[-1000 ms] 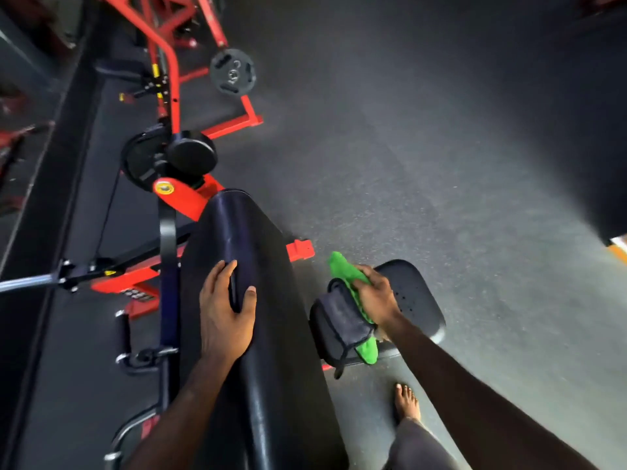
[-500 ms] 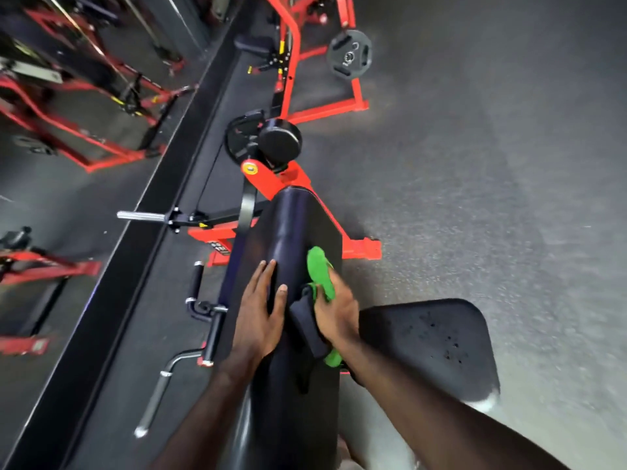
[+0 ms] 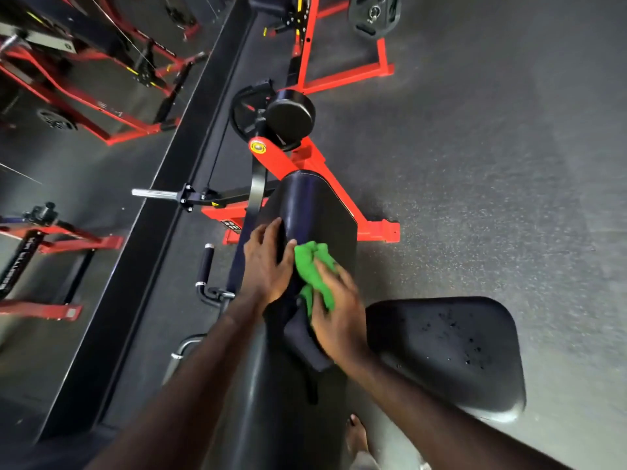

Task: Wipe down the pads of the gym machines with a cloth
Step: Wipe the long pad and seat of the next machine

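I see the long black pad (image 3: 315, 212) running from 6 toward 12 o'clock. On it lie a green cloth (image 3: 314, 269), a dark cloth (image 3: 303, 337) just below it, and both hands. The speckled grey floor (image 3: 475, 164) carries the red frame (image 3: 339, 184).

Floor (image 3: 475, 164) right open; red frame (image 3: 315, 164) ahead

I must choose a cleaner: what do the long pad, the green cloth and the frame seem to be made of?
Long pad: smooth, slightly glossy black vinyl or leather-like cover, with sheen. Green cloth: soft, bunched fabric, perhaps microfibre. Frame: red painted metal, probably steel.
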A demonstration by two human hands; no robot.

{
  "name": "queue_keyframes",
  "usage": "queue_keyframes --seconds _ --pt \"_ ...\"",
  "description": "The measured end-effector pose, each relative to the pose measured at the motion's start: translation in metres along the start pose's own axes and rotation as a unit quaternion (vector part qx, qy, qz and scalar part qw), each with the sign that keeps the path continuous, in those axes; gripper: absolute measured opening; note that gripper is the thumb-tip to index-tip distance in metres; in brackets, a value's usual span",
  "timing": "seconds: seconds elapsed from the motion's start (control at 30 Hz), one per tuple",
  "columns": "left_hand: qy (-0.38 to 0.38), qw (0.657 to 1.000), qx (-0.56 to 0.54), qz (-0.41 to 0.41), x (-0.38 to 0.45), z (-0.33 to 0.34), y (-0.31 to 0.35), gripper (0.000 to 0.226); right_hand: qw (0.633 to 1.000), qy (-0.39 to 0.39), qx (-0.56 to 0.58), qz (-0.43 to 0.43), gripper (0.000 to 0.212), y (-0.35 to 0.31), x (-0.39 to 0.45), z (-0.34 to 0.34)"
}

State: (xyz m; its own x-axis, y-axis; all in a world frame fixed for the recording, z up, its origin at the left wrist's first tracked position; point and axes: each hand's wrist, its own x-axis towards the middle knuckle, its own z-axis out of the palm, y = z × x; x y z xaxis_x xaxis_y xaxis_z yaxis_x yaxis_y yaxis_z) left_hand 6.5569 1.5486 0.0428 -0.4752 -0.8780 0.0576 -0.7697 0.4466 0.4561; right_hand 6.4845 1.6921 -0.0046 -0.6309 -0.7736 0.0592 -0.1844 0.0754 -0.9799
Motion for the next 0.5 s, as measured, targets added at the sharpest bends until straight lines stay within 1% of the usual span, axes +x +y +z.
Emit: queue_keyframes --seconds 0.03,0.07,0.1,0.13,0.17,0.27,0.3,0.33,0.4,0.43,0.47,0.5 --pt "-0.008 1.0 -0.023 0.007 0.005 0.005 0.0 0.076 0.999 -0.022 -0.002 -0.047 0.054 0.0 -0.012 -0.004" --pt "-0.013 0.999 -0.043 0.01 0.006 0.008 0.0 0.072 0.996 -0.046 -0.005 -0.073 0.054 0.003 -0.02 -0.009" --pt "-0.009 0.998 -0.057 0.012 0.005 0.012 -0.001 0.068 0.995 -0.057 -0.009 -0.086 0.055 0.008 -0.017 -0.013" --pt "0.001 0.998 -0.062 0.015 0.007 0.012 -0.003 0.064 0.995 -0.049 -0.009 -0.085 0.056 0.014 -0.001 -0.012" --pt "0.014 0.998 -0.063 0.02 0.007 0.012 -0.004 0.06 0.998 -0.03 -0.009 -0.061 0.058 0.018 0.017 -0.01" --pt "0.038 0.998 -0.046 0.031 0.013 0.01 -0.007 0.057 0.996 0.057 -0.008 0.065 0.06 0.015 0.062 0.007" --pt "0.039 0.998 -0.041 0.034 0.013 0.01 -0.007 0.057 0.995 0.066 -0.011 0.077 0.06 0.009 0.061 0.012" --pt "0.033 0.998 -0.037 0.036 0.011 0.012 -0.007 0.057 0.996 0.057 -0.01 0.064 0.06 0.005 0.05 0.015" --pt "0.024 0.998 -0.043 0.04 0.009 0.015 -0.007 0.056 1.0 0.012 -0.017 -0.017 0.063 0.0 0.017 0.015" --pt "0.021 0.998 -0.046 0.042 0.005 0.014 -0.008 0.055 0.999 -0.009 -0.024 -0.042 0.065 -0.001 0.005 0.012" --pt "0.02 0.998 -0.044 0.045 0.008 0.015 -0.01 0.055 0.998 -0.014 -0.032 -0.056 0.065 0.004 0.014 0.009" --pt "0.017 0.998 -0.039 0.048 0.008 0.015 -0.011 0.055 0.997 -0.002 -0.042 -0.058 0.066 0.009 0.03 0.008"
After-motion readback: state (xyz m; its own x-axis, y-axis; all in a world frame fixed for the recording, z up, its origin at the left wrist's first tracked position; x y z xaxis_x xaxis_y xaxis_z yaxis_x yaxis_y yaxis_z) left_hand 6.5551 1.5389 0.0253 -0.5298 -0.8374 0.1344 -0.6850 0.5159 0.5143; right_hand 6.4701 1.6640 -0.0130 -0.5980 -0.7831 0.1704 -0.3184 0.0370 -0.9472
